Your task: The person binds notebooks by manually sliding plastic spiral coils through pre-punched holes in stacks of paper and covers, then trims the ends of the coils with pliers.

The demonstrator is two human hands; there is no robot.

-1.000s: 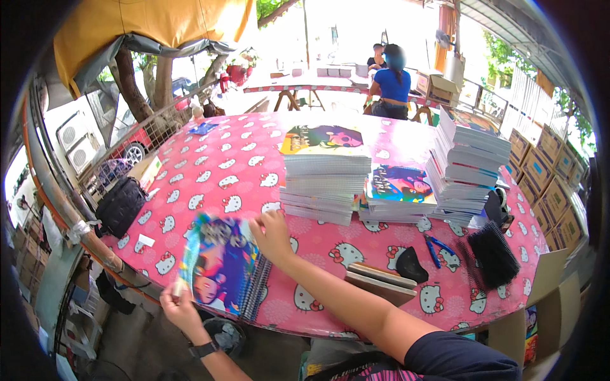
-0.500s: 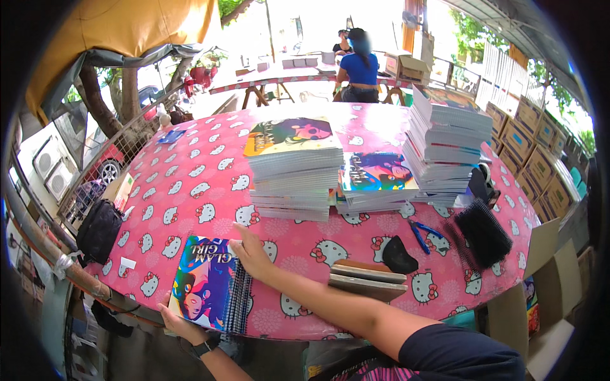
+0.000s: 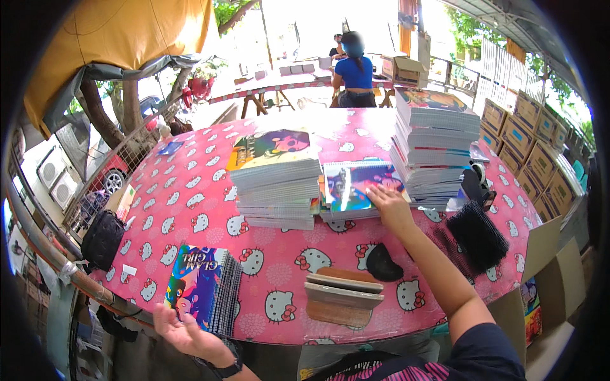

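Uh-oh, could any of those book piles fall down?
Maybe. The tall stack looks uneven, and the right hand is close to it on the low pile, so a bump might make some books slide. The spiral-bound stack sits by the near edge of the table, beside the left hand; a nudge could tip it off.

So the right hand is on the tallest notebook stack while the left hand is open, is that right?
Not quite: the head view shows the right hand on the low middle notebook stack, not the tallest stack. The left hand is open, as you say.
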